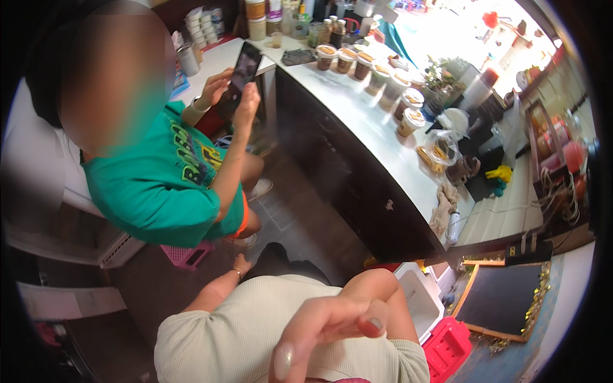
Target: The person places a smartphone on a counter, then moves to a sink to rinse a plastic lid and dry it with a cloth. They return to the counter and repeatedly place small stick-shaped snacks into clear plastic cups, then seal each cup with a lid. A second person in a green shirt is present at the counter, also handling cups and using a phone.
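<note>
My right hand point(329, 322) is raised close to the camera over my cream ribbed shirt point(255, 332). Its thumb and a finger are spread apart, nothing shows between them, and the lower frame edge cuts off part of it. Beside my dark-clad leg hangs my left hand point(241, 263), with a thin band at the wrist; it is too small to read its fingers. A person in a green T-shirt point(153, 191) stands at the left, holding up a dark phone point(246, 66) in both hands.
Several lidded cups point(411, 122) line the white counter point(345, 96), near bagged snacks point(435, 155) and a crumpled cloth point(444, 207). Below right are an open white cooler box point(418, 303), a red lid point(448, 350) and a framed blackboard point(501, 299). A pink basket point(185, 255) stands on the floor.
</note>
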`<state>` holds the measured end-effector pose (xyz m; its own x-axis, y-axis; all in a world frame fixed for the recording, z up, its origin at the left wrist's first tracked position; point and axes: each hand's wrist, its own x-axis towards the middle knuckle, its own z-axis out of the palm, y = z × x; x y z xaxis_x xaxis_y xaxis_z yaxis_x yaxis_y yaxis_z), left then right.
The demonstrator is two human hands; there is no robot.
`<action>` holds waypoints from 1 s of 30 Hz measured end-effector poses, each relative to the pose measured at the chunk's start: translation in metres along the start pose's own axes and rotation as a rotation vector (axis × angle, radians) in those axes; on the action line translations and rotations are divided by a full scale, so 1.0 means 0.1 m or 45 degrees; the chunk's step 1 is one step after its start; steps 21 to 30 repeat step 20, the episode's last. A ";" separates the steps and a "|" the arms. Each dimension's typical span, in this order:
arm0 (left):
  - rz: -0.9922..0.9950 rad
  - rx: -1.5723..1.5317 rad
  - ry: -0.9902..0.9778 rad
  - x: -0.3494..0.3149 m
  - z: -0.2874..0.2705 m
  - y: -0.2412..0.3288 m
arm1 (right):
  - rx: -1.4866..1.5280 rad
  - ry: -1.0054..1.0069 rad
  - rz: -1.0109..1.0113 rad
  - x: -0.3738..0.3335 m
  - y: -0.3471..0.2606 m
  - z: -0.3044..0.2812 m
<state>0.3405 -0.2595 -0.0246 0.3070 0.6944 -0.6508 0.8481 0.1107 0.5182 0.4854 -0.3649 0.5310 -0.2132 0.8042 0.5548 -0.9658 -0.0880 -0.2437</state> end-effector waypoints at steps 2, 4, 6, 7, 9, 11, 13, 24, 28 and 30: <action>-0.050 -0.008 -0.036 -0.03 0.04 -0.11 | -0.103 -0.123 0.110 0.06 0.01 -0.26; -0.144 -0.063 -0.036 -0.08 0.01 -0.36 | -0.143 -0.258 0.250 0.12 -0.06 -0.59; -0.204 -0.141 -0.061 -0.04 0.05 -0.46 | -0.403 -0.063 0.187 0.05 -0.13 -0.79; -0.194 -0.192 -0.031 0.01 0.12 -0.50 | -0.562 0.042 0.162 0.03 -0.16 -0.87; -0.169 -0.279 0.030 0.11 0.29 -0.60 | -0.783 0.234 0.120 -0.21 -0.26 -1.24; -0.175 -0.300 -0.014 0.16 0.28 -0.69 | -0.970 0.659 0.165 -0.58 -0.31 -1.59; -0.176 -0.320 -0.100 0.10 0.19 -0.70 | -1.185 1.043 0.254 -1.10 -0.32 -1.96; -0.313 -0.327 -0.658 0.38 0.50 -0.97 | -1.503 2.226 0.677 -4.82 0.06 -3.05; -0.313 -0.327 -0.658 0.38 0.50 -0.97 | -1.503 2.226 0.677 -4.82 0.06 -3.05; -0.313 -0.327 -0.658 0.38 0.50 -0.97 | -1.503 2.226 0.677 -4.82 0.06 -3.05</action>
